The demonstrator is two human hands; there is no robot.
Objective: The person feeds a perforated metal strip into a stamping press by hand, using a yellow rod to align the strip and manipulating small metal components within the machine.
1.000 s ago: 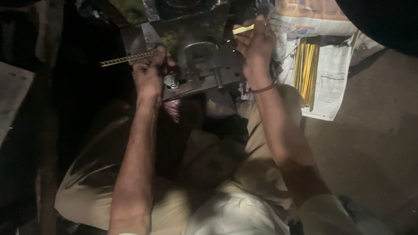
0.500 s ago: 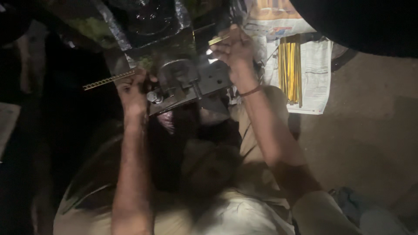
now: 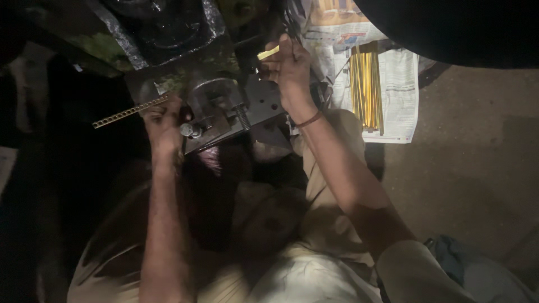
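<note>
Between your knees, on the floor where you sit, a dark metal press [image 3: 224, 109] stands with its bolts and flat plate catching the little light that falls on it. Your left hand [image 3: 164, 120] is at the press's left side, its grip closed round a thin brass strip [image 3: 126, 111] punched with a row of small holes; the strip sticks out to the left of your fist, slightly tilted, its far end well clear of the press. Your fingers [image 3: 154, 106] wrap it fully, so you have a firm, shut hold there.

Your right hand [image 3: 289, 70] is raised at the press's upper right corner, touching or just above the plate. Its grip is pinched shut on a short yellow strip [image 3: 268, 53], which pokes out to the left from between your thumb and fingers. A thin band circles that wrist.

To the right of that hand, a bundle of long yellow strips [image 3: 365, 87] lies on a spread sheet of newspaper [image 3: 401, 90] on the bare floor [image 3: 471, 168], near the press but apart from it. Behind the press, at the top, sits a dark lump wrapped in black plastic [image 3: 163, 22]. Your legs in pale trousers [image 3: 325, 213] fill the lower part of the view.
</note>
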